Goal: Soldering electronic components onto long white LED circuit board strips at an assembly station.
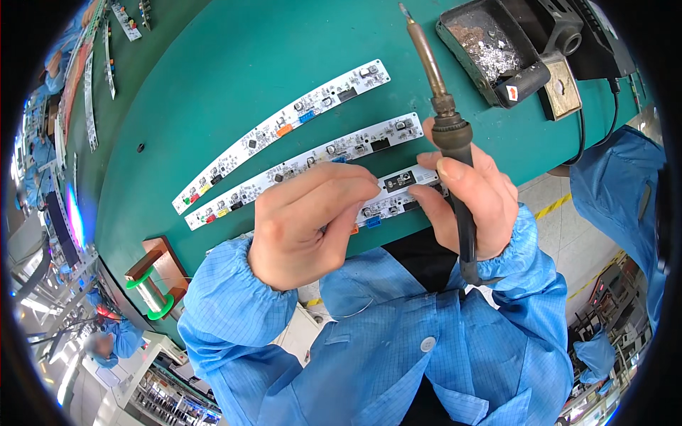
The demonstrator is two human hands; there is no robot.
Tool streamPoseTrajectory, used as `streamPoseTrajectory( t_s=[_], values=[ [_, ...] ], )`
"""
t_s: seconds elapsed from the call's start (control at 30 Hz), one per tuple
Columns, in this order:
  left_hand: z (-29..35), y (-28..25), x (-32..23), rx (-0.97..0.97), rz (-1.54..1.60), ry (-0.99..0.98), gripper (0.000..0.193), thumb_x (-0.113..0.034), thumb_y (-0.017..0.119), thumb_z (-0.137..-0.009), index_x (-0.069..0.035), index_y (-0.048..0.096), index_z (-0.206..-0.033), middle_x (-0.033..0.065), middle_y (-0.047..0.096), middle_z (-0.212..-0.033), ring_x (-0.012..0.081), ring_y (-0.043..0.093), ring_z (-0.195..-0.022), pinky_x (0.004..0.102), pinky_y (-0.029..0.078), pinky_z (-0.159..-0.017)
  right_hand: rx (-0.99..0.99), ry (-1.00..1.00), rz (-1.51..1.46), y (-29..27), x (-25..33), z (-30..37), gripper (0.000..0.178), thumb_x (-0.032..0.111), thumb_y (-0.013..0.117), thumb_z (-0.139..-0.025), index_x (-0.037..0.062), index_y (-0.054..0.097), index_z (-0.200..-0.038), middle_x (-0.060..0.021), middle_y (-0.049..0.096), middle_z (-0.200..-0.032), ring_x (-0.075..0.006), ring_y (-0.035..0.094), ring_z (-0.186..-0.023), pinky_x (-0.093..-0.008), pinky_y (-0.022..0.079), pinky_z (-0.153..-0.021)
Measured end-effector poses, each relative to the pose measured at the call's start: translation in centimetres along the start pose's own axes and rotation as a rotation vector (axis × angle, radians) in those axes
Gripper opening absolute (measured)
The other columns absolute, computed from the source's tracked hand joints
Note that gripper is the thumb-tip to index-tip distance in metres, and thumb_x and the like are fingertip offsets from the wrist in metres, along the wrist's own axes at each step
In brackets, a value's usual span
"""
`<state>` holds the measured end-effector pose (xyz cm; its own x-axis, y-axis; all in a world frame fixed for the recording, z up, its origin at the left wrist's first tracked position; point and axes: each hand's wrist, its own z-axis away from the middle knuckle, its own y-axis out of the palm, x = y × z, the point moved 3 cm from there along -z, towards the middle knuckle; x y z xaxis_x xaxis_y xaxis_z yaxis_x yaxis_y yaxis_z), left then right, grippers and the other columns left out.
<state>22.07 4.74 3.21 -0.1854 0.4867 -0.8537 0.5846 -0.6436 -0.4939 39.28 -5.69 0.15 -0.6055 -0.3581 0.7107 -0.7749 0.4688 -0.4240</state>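
My right hand (483, 192) is wrapped round a soldering iron (452, 131), whose metal tip points up and away from the boards. The thumb and a fingertip of that hand also touch the right end of a narrow white circuit board (391, 204). My left hand (305, 220) is closed, its fingertips pinched together over the same board; what they hold is hidden. Beyond it lie two more curved white circuit boards, a middle one (259, 186) and a far one (238, 153), each with small coloured connectors.
At the far right stands a black tray (490, 53) with metal scraps, beside a soldering-iron stand (561, 89). A solder wire spool (150, 295) with green flanges sits at the left table edge. More boards (91, 106) lie at far left; a co-worker's blue sleeve (618, 184) shows at right.
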Motion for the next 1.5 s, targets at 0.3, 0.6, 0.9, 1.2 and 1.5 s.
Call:
streamPoseTrajectory(
  t_s=[0.3, 0.6, 0.9, 1.2, 1.5],
  values=[
    [-0.2, -0.3, -0.1, 0.075, -0.003, -0.051, 0.028, 0.015, 0.063, -0.077, -0.003, 0.072, -0.096, 0.0118, 0.071, -0.087, 0.0209, 0.068, -0.064, 0.0311, 0.053, -0.054, 0.004, 0.021, -0.032, 0.3, 0.0, 0.1, 0.048, -0.006, 0.077, -0.076, 0.0026, 0.065, -0.121, -0.0276, 0.065, -0.122, -0.0337, 0.073, -0.093, -0.0343, 0.061, -0.074],
    [-0.5, -0.4, -0.2, 0.094, -0.007, -0.051, 0.028, 0.016, 0.062, -0.077, -0.002, 0.071, -0.095, 0.0123, 0.071, -0.087, 0.0217, 0.068, -0.063, 0.0319, 0.053, -0.054, -0.033, 0.022, -0.052, 0.5, 0.0, 0.0, 0.050, -0.008, 0.078, -0.075, 0.0040, 0.064, -0.122, -0.0266, 0.065, -0.122, -0.0338, 0.073, -0.094, -0.0340, 0.061, -0.074],
    [-0.8, -0.4, -0.2, 0.148, -0.045, -0.029, 0.027, 0.017, 0.062, -0.075, 0.000, 0.072, -0.094, 0.0144, 0.073, -0.090, 0.0254, 0.072, -0.076, 0.0317, 0.057, -0.066, -0.044, 0.014, -0.041, 0.5, -0.1, -0.2, 0.052, -0.011, 0.079, -0.073, 0.0044, 0.064, -0.120, -0.0258, 0.066, -0.120, -0.0338, 0.074, -0.093, -0.0343, 0.062, -0.073],
    [-0.3, 0.1, -0.8, 0.095, -0.056, 0.065, 0.031, 0.015, 0.065, -0.070, 0.001, 0.069, -0.097, 0.0156, 0.072, -0.091, 0.0317, 0.072, -0.083, 0.0379, 0.059, -0.069, -0.063, -0.022, -0.020, 0.5, -0.3, -0.3, 0.056, -0.012, 0.079, -0.072, 0.0050, 0.062, -0.122, -0.0252, 0.066, -0.120, -0.0333, 0.074, -0.091, -0.0341, 0.062, -0.072],
    [0.9, 0.9, -0.5, 0.005, -0.157, 0.156, 0.028, 0.015, 0.067, -0.074, 0.003, 0.067, -0.099, 0.0180, 0.072, -0.096, 0.0333, 0.073, -0.091, 0.0385, 0.061, -0.075, -0.026, 0.031, -0.033, 0.4, -0.1, -0.3, 0.061, -0.013, 0.078, -0.070, 0.0059, 0.061, -0.125, -0.0249, 0.066, -0.120, -0.0349, 0.074, -0.092, -0.0357, 0.062, -0.070]
  ],
)
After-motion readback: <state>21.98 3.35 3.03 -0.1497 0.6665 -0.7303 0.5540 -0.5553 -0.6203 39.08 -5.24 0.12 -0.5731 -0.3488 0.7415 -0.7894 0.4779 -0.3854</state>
